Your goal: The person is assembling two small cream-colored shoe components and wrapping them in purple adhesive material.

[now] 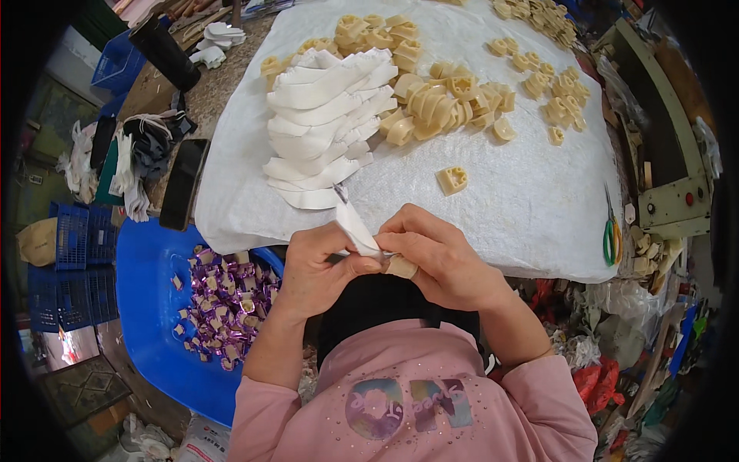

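Close in front of my body, my left hand (327,266) pinches a white curved strip (358,231) of thin, leather-like material. My right hand (440,254) grips a small beige plastic block (402,267), shaped like a shoe heel, against the strip's lower end. The two hands nearly touch, and the fingers hide where strip and block meet. Just beyond them lies a fanned stack of similar white strips (327,123) on a white woven sheet (531,208). One loose beige block (453,180) sits on the sheet, with a heap of blocks (439,104) behind it.
Left of me, a blue basin (146,308) holds many purple-wrapped blocks (231,300). A phone (185,185) and a dark tumbler (165,54) rest on the table's left side. Green-and-orange-handled scissors (612,239) lie at the sheet's right edge, near a pale metal machine frame (677,200).
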The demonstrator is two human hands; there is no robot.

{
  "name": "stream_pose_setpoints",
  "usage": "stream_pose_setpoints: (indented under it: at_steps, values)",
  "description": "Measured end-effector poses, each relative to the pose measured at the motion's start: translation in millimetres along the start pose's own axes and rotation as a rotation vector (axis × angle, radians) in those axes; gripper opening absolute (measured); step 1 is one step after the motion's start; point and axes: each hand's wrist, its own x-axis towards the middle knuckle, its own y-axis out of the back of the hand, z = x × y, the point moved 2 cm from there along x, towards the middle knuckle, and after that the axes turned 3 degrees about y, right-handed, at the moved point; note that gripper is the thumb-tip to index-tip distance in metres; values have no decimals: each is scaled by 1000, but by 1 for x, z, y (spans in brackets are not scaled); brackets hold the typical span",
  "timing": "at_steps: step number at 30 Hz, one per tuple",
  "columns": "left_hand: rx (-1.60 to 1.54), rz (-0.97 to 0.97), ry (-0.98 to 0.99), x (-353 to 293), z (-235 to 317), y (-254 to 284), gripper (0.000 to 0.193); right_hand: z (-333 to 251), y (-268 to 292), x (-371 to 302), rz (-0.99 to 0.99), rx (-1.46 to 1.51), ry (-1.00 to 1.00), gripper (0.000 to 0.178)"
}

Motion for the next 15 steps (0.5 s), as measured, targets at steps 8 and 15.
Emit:
stream_pose_setpoints:
  at_steps: [8, 15]
  values:
    - [455, -262, -128, 18, 20, -17, 15, -3, 20, -9, -69, 43, -47, 36]
    - [373, -264, -9, 18, 20, -23, 17, 0, 21, -13, -76, 34, -46, 27]
